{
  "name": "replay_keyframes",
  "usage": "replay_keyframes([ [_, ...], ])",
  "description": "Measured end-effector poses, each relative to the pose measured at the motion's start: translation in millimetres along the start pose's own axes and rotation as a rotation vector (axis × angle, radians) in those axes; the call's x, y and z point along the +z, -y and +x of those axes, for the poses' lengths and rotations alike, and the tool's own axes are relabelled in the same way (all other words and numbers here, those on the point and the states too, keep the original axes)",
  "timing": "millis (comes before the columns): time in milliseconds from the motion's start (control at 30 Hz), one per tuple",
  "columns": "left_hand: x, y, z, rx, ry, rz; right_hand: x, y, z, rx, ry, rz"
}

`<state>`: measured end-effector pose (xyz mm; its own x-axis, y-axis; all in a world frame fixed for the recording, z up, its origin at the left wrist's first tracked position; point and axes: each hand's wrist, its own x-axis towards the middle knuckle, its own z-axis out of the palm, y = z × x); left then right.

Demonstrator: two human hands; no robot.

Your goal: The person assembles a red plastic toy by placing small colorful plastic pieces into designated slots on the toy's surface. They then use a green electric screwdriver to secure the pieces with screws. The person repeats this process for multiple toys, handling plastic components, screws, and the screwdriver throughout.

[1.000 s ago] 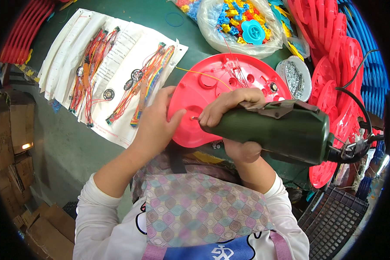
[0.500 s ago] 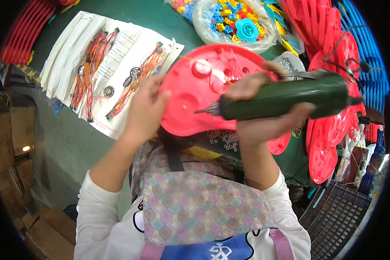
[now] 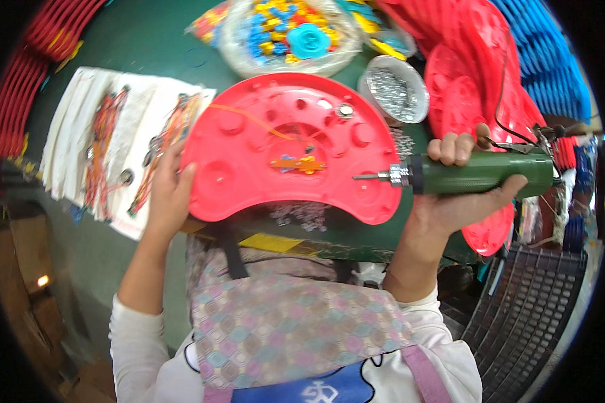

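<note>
A red, curved plastic shell (image 3: 249, 195) lies on the table before me, its moulded inside facing up. My left hand (image 3: 170, 188) grips its left rim, with the thumb over the edge. In the shell's middle sits a small orange circuit board (image 3: 289, 163) with an orange wire; a round metallic part (image 3: 345, 111) is near its far right edge. My right hand (image 3: 450, 208) is wrapped around a green electric screwdriver (image 3: 477, 173), held level. Its bit points left over the shell's right end; whether it touches is unclear.
Wired assemblies (image 3: 104, 148) lie on white sheets at left. Far back stands a plastic bag (image 3: 238, 57) of colourful small parts. A white bowl (image 3: 420, 101) of screws, more red shells (image 3: 457, 80) and stacked blue parts (image 3: 544, 50) occupy the right. Small clear pieces (image 3: 299, 215) lie nearby.
The screwdriver has moved right, from over the shell's left part to its right end, uncovering the circuit board. The whole view has shifted. My left hand stays on the shell's left rim.
</note>
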<state>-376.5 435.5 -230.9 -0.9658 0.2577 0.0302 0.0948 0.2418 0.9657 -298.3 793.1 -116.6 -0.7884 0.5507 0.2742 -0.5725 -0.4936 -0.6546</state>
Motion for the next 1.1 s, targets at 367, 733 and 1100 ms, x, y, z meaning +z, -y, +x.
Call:
replay_keyframes([
  [367,77.4,-116.3,83.2,0.659,0.188,0.498,-64.8,-25.8,75.2,-0.433,-0.128,-0.594],
  [733,254.9,-102.2,196.3,0.809,0.663,0.775,-75.5,-53.2,84.7,-0.304,-0.122,-0.583],
  [1100,255.8,-95.1,189.0,0.718,0.705,0.456,-75.3,-26.7,85.0,-0.409,-0.084,-0.311],
])
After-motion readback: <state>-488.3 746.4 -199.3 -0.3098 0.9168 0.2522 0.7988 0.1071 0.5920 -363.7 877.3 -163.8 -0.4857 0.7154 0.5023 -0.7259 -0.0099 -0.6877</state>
